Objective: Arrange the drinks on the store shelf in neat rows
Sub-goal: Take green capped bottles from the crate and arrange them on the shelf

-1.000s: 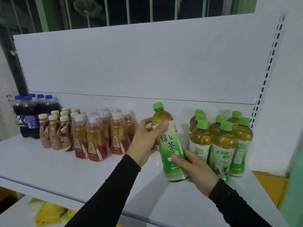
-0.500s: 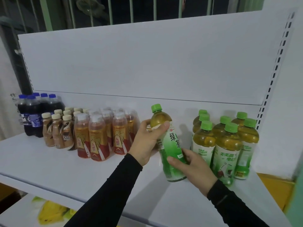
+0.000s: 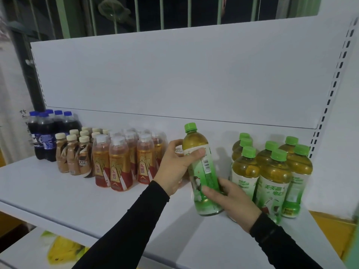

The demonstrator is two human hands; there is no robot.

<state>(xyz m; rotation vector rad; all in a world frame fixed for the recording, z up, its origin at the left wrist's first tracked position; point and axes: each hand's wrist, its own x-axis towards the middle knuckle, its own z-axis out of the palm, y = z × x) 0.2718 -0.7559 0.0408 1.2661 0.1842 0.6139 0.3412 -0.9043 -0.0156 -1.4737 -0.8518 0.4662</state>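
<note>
On the shelf [image 3: 58, 191] before me, cola bottles [image 3: 46, 136] stand far left, coffee bottles [image 3: 73, 156] just right of them, then energy drinks [image 3: 120, 162]. My tea bottle [image 3: 202, 171] sits between those and the tea group [image 3: 272, 171] at right.

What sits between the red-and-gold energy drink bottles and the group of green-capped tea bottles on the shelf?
In the head view, only the green tea bottle, gripped by the left hand and right hand.
</note>
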